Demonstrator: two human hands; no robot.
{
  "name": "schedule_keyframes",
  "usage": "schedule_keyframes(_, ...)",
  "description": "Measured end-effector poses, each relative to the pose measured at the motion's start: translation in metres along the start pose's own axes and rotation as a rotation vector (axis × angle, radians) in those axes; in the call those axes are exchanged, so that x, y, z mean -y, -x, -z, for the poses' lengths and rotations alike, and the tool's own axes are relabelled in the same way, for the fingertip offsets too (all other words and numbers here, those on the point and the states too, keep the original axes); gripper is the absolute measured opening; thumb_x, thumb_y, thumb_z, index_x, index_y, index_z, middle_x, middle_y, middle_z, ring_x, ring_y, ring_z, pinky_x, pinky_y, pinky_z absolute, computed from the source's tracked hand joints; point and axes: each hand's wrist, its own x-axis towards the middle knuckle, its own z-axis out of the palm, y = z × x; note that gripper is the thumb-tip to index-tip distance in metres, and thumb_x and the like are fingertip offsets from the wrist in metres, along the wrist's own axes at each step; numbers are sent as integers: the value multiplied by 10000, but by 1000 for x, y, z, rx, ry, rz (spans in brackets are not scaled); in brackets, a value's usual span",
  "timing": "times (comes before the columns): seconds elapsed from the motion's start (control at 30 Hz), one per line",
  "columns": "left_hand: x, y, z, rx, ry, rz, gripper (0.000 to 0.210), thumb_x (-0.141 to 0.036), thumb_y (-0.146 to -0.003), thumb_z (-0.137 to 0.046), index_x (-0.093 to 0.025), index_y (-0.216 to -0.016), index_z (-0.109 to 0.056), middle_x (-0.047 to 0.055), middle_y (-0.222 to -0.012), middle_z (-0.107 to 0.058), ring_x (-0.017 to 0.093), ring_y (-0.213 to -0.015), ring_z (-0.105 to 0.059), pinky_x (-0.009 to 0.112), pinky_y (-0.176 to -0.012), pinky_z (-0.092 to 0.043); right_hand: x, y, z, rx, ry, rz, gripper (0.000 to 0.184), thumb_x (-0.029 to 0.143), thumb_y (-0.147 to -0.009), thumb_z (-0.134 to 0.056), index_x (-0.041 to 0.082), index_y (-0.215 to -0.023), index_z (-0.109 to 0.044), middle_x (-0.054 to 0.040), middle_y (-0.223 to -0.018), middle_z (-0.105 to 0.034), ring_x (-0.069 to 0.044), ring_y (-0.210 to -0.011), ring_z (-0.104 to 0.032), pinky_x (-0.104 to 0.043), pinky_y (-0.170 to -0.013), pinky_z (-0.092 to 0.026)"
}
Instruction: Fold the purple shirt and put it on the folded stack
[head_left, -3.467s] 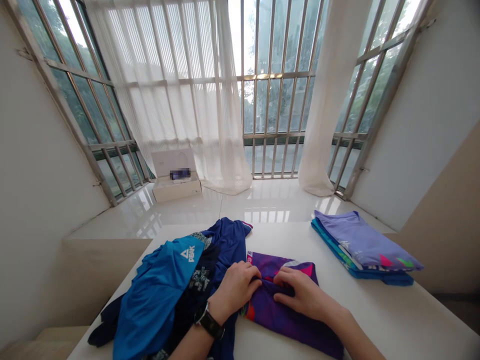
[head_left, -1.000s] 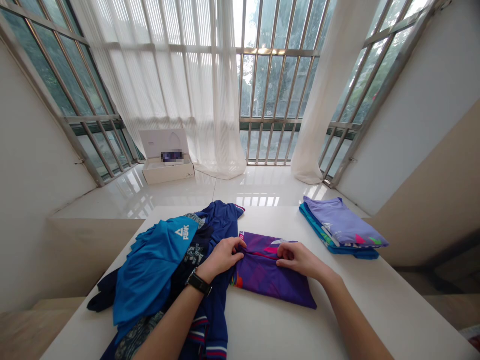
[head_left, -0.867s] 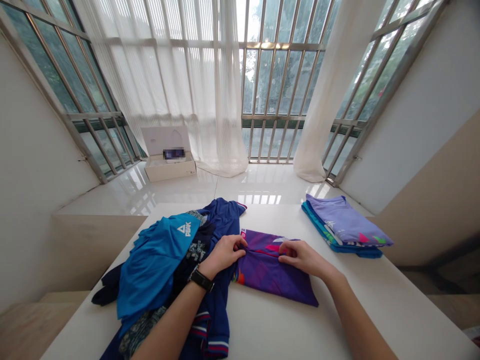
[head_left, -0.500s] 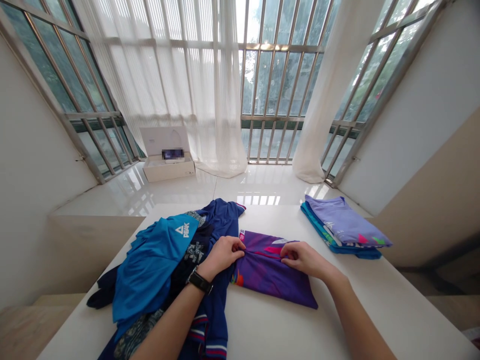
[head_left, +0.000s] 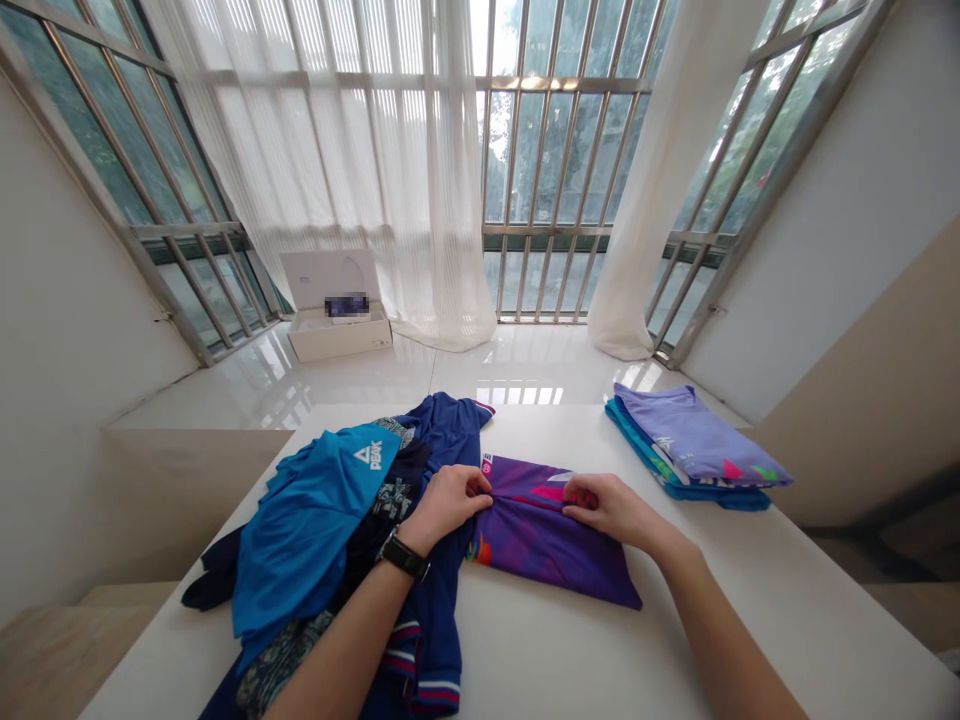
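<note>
A purple shirt [head_left: 555, 545] with pink and orange print lies folded into a flat rectangle on the white table [head_left: 540, 660]. My left hand [head_left: 450, 505], with a dark watch on the wrist, pinches the cloth at the shirt's left end. Farther right, my right hand [head_left: 607, 510] has its thumb and fingertips closed on the same shirt, beside a pink stripe. Creases run through the fabric between both pinches. Left of the shirt, a loose heap holds a bright blue shirt [head_left: 300, 540] with white lettering and a navy garment [head_left: 450, 430] with striped cuffs.
A stack of folded clothes [head_left: 697, 440], lilac on top, sits at the table's back right. Beyond the table, an open white box [head_left: 337, 335] stands on the glossy sill [head_left: 450, 375]. White curtains [head_left: 360, 170] hang before barred windows.
Both hands keep their pinches on the purple shirt, with hardly any movement. The whole view has shifted slightly.
</note>
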Motion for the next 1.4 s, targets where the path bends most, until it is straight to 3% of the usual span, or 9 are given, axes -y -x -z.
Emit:
schedule_keyframes(0.4, -1, 0, 2, -10, 22, 16, 155, -322, -718, -710, -188, -788, -743, 34, -782, -740, 187, -726, -674, 258, -666, -493, 9, 1, 1, 31, 85, 36, 121, 197, -759, -548, 203, -706, -657, -5, -709, -662, -143, -644, -554, -247, -615, -386)
schedule_keyframes(0.77, -11, 3, 6, 30, -196, -19, 108, -244, -797, -620, -205, -787, -721, 16, -750, -697, 170, -705, -634, 249, -613, -434, 13, 1, -3, 44, 60, 57, 185, 398, -820, -638, 214, -838, -648, -11, -795, -660, -161, -694, -566, -256, -628, -403)
schedule_keyframes(0.83, -17, 5, 7, -6, -307, -52, 102, -226, -813, -613, -207, -793, -711, 28, -806, -684, 182, -752, -629, 265, -645, -447, 11, -1, -5, 60, 42, 77, 175, 366, -857, -597, 216, -794, -661, -11, -777, -666, -164, -699, -576, -259, -637, -403)
schedule_keyframes(0.93, -31, 8, 1, -85, -420, -231, 155, -183, -880, -547, -208, -864, -699, 54, -959, -679, 209, -911, -622, 323, -812, -478, 9, -2, -8, 61, 29, 96, 189, 339, -869, -585, 218, -758, -679, -12, -755, -679, -174, -710, -590, -264, -648, -404)
schedule_keyframes(1.07, -39, 12, -23, -71, -409, -455, 317, -312, -968, -482, -201, -1241, -598, 97, -1350, -578, 247, -1246, -518, 395, -1057, -407, 7, -4, -9, 59, 11, 98, 187, 331, -865, -591, 212, -758, -689, -16, -746, -691, -184, -710, -605, -271, -656, -419)
schedule_keyframes(1.17, -32, 14, -41, 27, -473, -490, 551, -465, -984, -423, -169, -1449, -406, 130, -1540, -392, 290, -1425, -333, 455, -1157, -300, 7, -4, -7, 49, 22, 95, 196, 335, -867, -587, 213, -754, -689, -17, -746, -698, -185, -702, -617, -275, -654, -438)
schedule_keyframes(1.27, -22, 15, -51, 74, -531, -467, 558, -472, -1010, -326, -168, -1476, -366, 121, -1559, -367, 281, -1445, -305, 454, -1180, -255, 15, 1, -7, 10, 112, 92, 190, 321, -878, -569, 231, -766, -693, -16, -764, -706, -190, -709, -632, -292, -670, -469)
schedule_keyframes(1.33, -18, 15, -53, 67, -555, -458, 552, -462, -1016, -293, -168, -1478, -361, 117, -1560, -366, 277, -1445, -307, 447, -1182, -248, 24, 6, -13, -88, 202, 108, 193, 312, -901, -537, 240, -832, -702, -36, -866, -724, -208, -808, -654, -323, -741, -505)
schedule_keyframes(1.4, -16, 15, -55, 52, -571, -460, 556, -460, -1017, -276, -162, -1479, -359, 120, -1560, -367, 275, -1443, -311, 445, -1183, -243, 34, 9, -26, -215, 288, 149, 237, 326, -926, -504, 232, -1020, -701, -86, -1111, -711, -244, -1043, -636, -381, -906, -505)
